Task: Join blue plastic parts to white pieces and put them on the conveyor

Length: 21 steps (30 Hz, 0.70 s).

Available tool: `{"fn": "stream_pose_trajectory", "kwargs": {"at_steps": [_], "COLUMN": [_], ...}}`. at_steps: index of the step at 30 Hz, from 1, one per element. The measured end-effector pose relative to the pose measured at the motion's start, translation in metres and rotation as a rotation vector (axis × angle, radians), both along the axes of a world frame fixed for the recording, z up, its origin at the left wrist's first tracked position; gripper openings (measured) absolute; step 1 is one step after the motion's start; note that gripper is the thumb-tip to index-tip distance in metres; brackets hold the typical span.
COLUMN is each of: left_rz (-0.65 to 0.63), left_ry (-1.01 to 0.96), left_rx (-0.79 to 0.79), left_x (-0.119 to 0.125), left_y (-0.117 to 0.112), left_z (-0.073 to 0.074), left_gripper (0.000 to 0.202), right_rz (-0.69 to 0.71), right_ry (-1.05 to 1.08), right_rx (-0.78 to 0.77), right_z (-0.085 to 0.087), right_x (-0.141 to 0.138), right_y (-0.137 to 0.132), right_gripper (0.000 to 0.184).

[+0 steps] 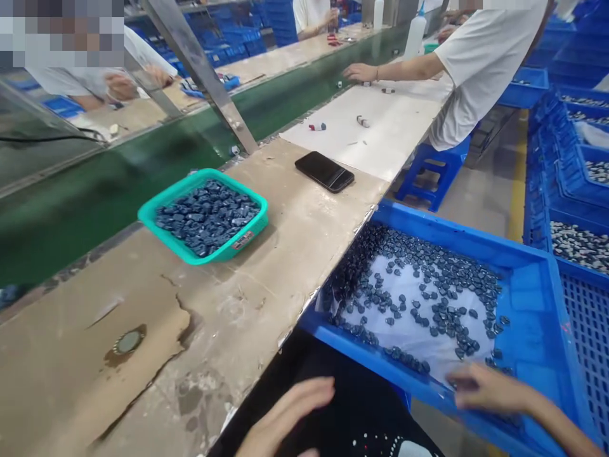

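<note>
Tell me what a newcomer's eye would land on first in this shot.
The big blue crate at lower right stands out first, its white liner strewn with small dark blue pieces, the right hand at its near edge. On the bench beside it sits a teal tray heaped with similar pieces. Farther along lies a black smartphone.

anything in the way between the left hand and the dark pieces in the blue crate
Only the crate's own side: the left hand sits over dark clothing, and the near rim of the blue crate runs between it and the dark pieces. Nothing else visible stands in that gap.
</note>
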State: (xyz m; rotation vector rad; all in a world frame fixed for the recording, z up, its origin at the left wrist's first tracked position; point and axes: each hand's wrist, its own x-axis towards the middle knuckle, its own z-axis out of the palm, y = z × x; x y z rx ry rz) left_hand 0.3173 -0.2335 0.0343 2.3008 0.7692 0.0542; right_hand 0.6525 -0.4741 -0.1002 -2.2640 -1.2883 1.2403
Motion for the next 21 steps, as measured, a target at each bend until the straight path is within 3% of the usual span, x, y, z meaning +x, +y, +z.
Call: {"fn": "stream_pose_trajectory", "kwargs": {"at_steps": [1,3,6,9,12,14,17,21], "left_rz": [-0.077,-0.173,-0.092,0.075,0.159,0.164,0.134,0.11], "left_ry": [0.011,0.031,0.034,0.13,0.066,0.004,-0.065,-0.114], "left_rx": [-0.082,-0.177,-0.074,0.01,0.085,0.127,0.153,0.145], "left_x": [0.021,0.068,0.139,0.194,0.23,0.247,0.265,0.28], "left_y": [0.004,0.024,0.07,0.11,0.132,0.141,0.153,0.16], "left_z": [-0.011,-0.036,-0.082,-0.131,-0.167,-0.18,-0.188,-0.192], "left_gripper": [0.053,0.052,0.06,0.069,0.062,0.058,0.054,0.053], "right_rz": [-0.104,-0.433,-0.636,-0.673,-0.645,-0.571,-0.47,-0.583], "right_ry": [-0.017,-0.269,-0.493,-0.541,-0.528,-0.487,-0.431,-0.425], "right_rx": [0.048,0.19,0.284,0.342,0.436,0.505,0.576,0.576], "right_z": [-0.002,-0.009,-0.03,-0.056,-0.075,-0.082,-0.087,-0.094], "right_x": [0.021,0.066,0.114,0.117,0.093,0.077,0.067,0.075], "right_y": [0.01,0.036,0.079,0.123,0.168,0.19,0.202,0.206], "right_gripper": [0.029,0.039,0.066,0.075,0.075,0.069,0.065,0.072]}}
